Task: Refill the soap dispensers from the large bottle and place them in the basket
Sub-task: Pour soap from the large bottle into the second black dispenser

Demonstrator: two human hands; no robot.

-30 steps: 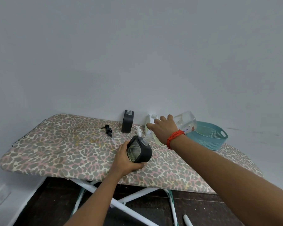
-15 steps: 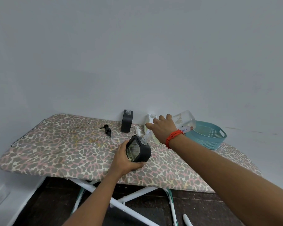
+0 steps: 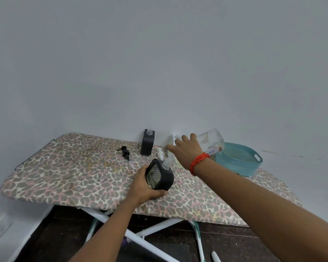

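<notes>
leopard-print ironing board (image 3: 68, 173) fills the space under both your hands. beyond your right wrist sits the teal basket (image 3: 240, 160), and nothing shows inside it, so no dispenser is delivered yet. your right hand (image 3: 187, 151) is wrapped round the large clear bottle (image 3: 209, 141), tipped neck-down toward your left. your left hand (image 3: 145, 184) grips the black dispenser (image 3: 159, 176), tilted, its open neck touching the bottle's spout, so i'd call this pour one under way. a second black dispenser (image 3: 147, 141) stands upright past your left hand, apparently unfilled. the black pump (image 3: 125, 151) lies loose just beyond your left fingers, a white pump (image 3: 160, 153) between your hands. capping and basketing remain.
</notes>
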